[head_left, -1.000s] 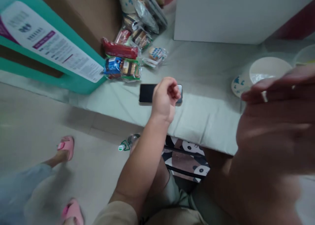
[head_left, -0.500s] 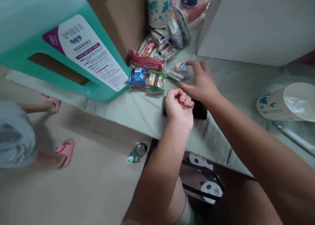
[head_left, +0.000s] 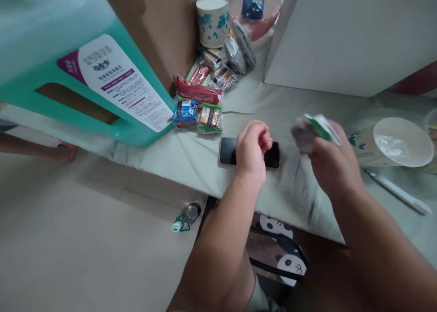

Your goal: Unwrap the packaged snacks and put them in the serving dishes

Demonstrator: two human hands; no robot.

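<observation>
My right hand [head_left: 336, 161] grips a small clear-and-green snack packet [head_left: 312, 130], blurred by motion, above the right part of the cloth. Loosely curled, my left hand [head_left: 253, 148] rests over a dark phone [head_left: 227, 151], and nothing shows in its fingers. Left of the phone's far side lies a cluster of wrapped snacks: a blue packet [head_left: 186, 111], a packet with a green edge [head_left: 210, 117] and a long red packet [head_left: 199, 92]. A paper cup [head_left: 372, 143] lies on its side just beyond my right hand.
A big jug of green liquid [head_left: 136, 125] stands at the left edge. Behind are an upright paper cup [head_left: 213, 25], a pink bowl [head_left: 269, 23] and a white box [head_left: 327, 43]. A white pen-like stick [head_left: 399, 191] lies right; a bottle [head_left: 189, 214] is on the floor. Another person's leg [head_left: 34, 148] shows left.
My right hand has picked up the snack packet beside the cluster and carried it right, toward the tipped cup. My left hand stays over the phone. The other person's leg has shifted.
</observation>
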